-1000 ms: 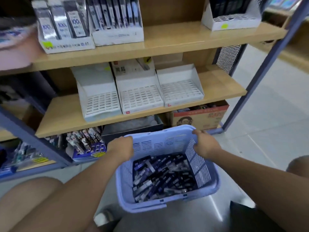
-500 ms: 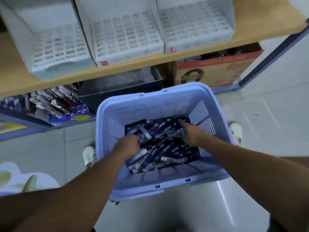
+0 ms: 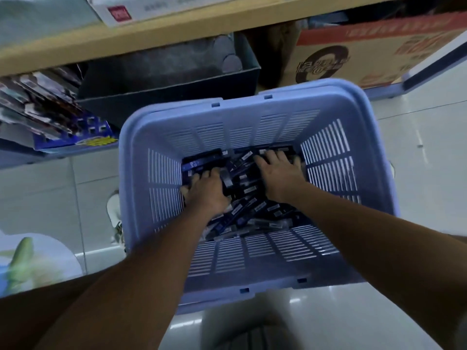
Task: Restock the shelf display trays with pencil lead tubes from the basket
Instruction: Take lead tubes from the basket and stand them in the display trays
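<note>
A lilac slotted plastic basket (image 3: 252, 117) stands on the floor below me, its bottom covered with a loose pile of dark blue pencil lead tubes (image 3: 242, 198). Both my hands are down inside it. My left hand (image 3: 207, 190) is sunk into the left of the pile, fingers curled round some tubes. On the far right of the pile lies my right hand (image 3: 280, 173), its fingers spread over the tubes. Only the front lip of one white display tray (image 3: 121, 11) shows at the top edge, on the wooden shelf board (image 3: 177, 34).
Under the shelf sit a dark open box (image 3: 164, 79), a brown cardboard carton (image 3: 366, 54) and a blue tray of carded pens (image 3: 50, 107) at left. A blue shelf post (image 3: 429, 69) stands at right. A white shoe (image 3: 113, 213) is beside the basket on the tiled floor.
My hands left the basket's rim and went down into the tubes. My head has dropped closer, so the trays have slid out of the top of view. The right hand reached farther back.
</note>
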A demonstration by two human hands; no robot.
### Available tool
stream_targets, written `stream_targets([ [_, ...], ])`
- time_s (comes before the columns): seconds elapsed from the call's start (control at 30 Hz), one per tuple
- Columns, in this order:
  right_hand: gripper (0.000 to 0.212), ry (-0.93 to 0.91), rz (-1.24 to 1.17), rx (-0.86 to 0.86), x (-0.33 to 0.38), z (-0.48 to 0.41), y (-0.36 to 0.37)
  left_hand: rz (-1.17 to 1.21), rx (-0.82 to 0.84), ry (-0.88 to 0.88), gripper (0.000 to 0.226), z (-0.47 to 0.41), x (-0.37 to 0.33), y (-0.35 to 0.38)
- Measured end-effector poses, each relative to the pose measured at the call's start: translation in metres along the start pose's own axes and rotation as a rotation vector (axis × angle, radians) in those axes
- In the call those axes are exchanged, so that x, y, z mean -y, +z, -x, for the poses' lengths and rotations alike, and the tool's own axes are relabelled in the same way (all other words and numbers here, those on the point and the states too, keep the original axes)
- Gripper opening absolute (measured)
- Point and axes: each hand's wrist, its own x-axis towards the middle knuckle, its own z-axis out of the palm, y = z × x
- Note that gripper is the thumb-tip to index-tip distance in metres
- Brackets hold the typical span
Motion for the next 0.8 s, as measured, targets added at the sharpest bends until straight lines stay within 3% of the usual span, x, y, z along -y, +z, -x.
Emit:
stream_targets([
  [0.1, 0.093, 0.001, 0.001, 0.033, -0.007, 0.005, 0.006, -0.012, 0.006, 0.0, 0.075, -0.002, -0.003, -0.001],
  [0.17, 0.092, -0.046, -0.061, 0.08, -0.014, 0.008, 0.011, 0.008, -0.002, -0.017, 0.062, -0.001, -0.003, 0.001],
  [0.27, 0.093, -0.091, -0.19, 0.238, -0.017, 0.01, 0.007, 0.213, -0.048, -0.032, 0.043, 0.005, -0.002, 0.002],
  [0.4, 0.078, 0.014, -0.507, 0.453, -0.017, 0.014, -0.013, 0.51, -0.08, -0.029, 0.059, 0.012, -0.004, -0.01],
  [0.5, 0.046, 0.119, -0.712, 0.408, -0.017, 0.019, -0.019, 0.624, -0.038, -0.028, 0.04, 0.011, -0.002, -0.015],
  [0.57, 0.031, 0.125, -0.716, 0.363, -0.017, 0.023, -0.018, 0.679, -0.039, -0.039, 0.027, 0.012, -0.001, -0.016],
  [0.67, 0.033, 0.142, -0.802, 0.312, -0.021, 0.03, -0.014, 0.63, -0.077, -0.071, 0.029, 0.015, 0.003, -0.017],
  [0.8, 0.015, 0.274, -1.261, 0.36, -0.022, 0.046, -0.014, 0.598, -0.155, -0.095, 0.035, 0.021, 0.005, -0.025],
])
